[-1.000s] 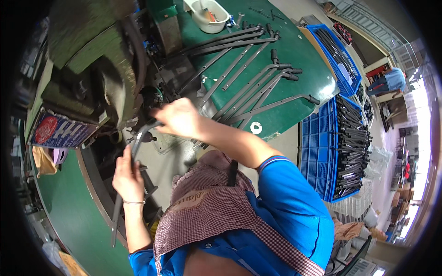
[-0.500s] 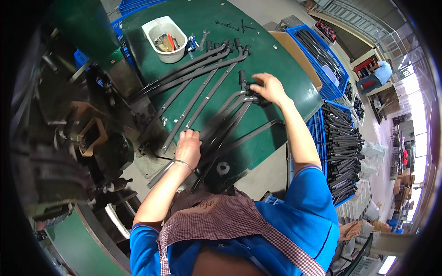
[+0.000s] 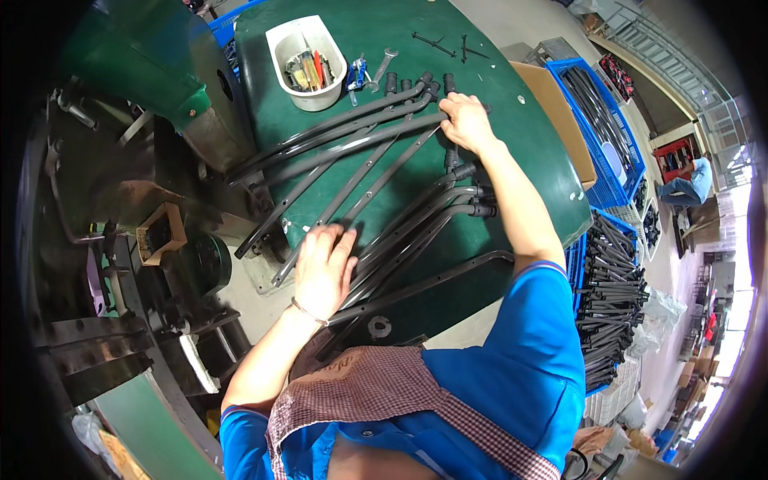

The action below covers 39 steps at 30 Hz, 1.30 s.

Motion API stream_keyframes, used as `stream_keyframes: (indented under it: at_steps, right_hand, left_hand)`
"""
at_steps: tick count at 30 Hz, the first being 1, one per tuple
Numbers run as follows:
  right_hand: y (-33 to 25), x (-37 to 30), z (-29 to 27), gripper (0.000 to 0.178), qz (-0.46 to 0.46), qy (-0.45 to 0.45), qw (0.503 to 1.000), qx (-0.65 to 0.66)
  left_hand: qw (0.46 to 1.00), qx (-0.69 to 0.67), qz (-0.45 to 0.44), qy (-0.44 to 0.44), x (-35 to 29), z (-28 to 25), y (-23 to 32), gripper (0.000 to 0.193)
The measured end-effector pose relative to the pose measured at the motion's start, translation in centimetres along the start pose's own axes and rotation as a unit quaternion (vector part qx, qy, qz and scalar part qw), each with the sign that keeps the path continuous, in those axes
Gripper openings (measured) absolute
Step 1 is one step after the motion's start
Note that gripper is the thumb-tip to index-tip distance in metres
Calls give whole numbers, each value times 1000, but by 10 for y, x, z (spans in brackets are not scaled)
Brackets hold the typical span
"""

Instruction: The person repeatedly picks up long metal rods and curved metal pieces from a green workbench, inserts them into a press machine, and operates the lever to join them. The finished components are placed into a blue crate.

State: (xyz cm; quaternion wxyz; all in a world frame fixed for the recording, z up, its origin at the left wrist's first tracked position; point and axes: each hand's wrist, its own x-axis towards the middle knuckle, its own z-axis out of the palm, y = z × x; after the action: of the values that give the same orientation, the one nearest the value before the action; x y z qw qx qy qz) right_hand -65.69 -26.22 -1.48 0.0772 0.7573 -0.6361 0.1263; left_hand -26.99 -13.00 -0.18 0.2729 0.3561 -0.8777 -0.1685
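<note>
Bent black metal tubes with dark grips at one end lie in two groups on a green table (image 3: 512,104). My right hand (image 3: 466,122) is closed round the upper end of one tube (image 3: 360,142) in the far group. Fingers extended and slightly apart, my left hand (image 3: 320,268) rests over the lower ends of the tubes, between the far group and the near group (image 3: 416,232). What lies under its palm is hidden. One more bent tube (image 3: 432,280) lies closest to me, beside a pale ring-shaped washer (image 3: 379,326).
A white tub (image 3: 316,98) of small tools, a wrench (image 3: 384,69) and thin black pieces (image 3: 436,42) sit at the back. Dark machinery (image 3: 176,192) stands left. Blue crates (image 3: 596,120) of black tubes line the right, where a person (image 3: 690,182) sits farther off.
My right hand has moved away from the near group's grip ends to a tube of the far group. My left hand's fingers have spread. The view has shifted a little.
</note>
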Motion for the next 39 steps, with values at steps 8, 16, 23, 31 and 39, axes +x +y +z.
stream_keyframes:
  at_steps: [8, 16, 23, 31, 39]
  right_hand:
    - [-146, -50, -89, 44, -186, 43, 954, 231]
    - [-233, -70, -40, 36, -123, 73, 959, 246]
    - [-396, -78, -20, 40, -116, -162, 920, 338]
    - [-538, -37, -7, 28, -213, -83, 781, 581]
    - [-578, 1, 43, 16, 63, -293, 736, 607]
  left_hand:
    - [984, 136, -112, -2, 18, -46, 12, 40]
    - [979, 42, -164, 113, -141, -118, -41, 30]
    - [950, 226, -178, 119, -227, -189, -39, 46]
    - [907, 259, -326, 53, -308, -277, -77, 34]
    - [918, 176, -336, -116, -284, -367, -159, 32]
